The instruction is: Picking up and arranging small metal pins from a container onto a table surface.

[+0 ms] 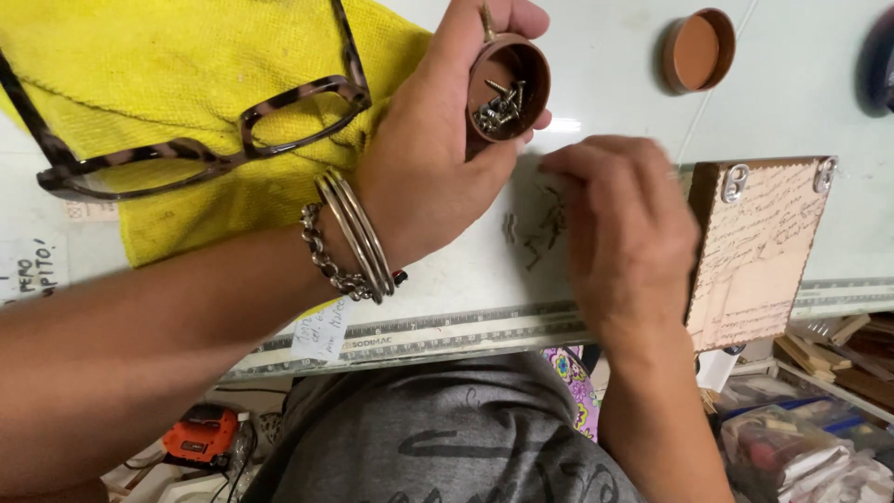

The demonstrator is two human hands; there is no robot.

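My left hand (424, 158) grips a small round brown container (507, 88), tilted so its opening faces me; several small metal screws lie inside it. My right hand (624, 233) rests palm down on the white table, fingers curled over a few loose screws (545, 228); it looks blurred and I cannot tell whether it pinches one. Metal bangles and a chain bracelet (349, 242) circle my left wrist. A wooden plaque (759, 251) with two metal hangers lies just right of my right hand.
The container's brown lid (698, 48) lies at the far right. Tortoiseshell glasses (200, 140) rest on a yellow cloth (149, 65) at the left. A metal ruler edge (438, 335) runs along the table front. An orange power tool (200, 433) and wood scraps (838, 345) lie below.
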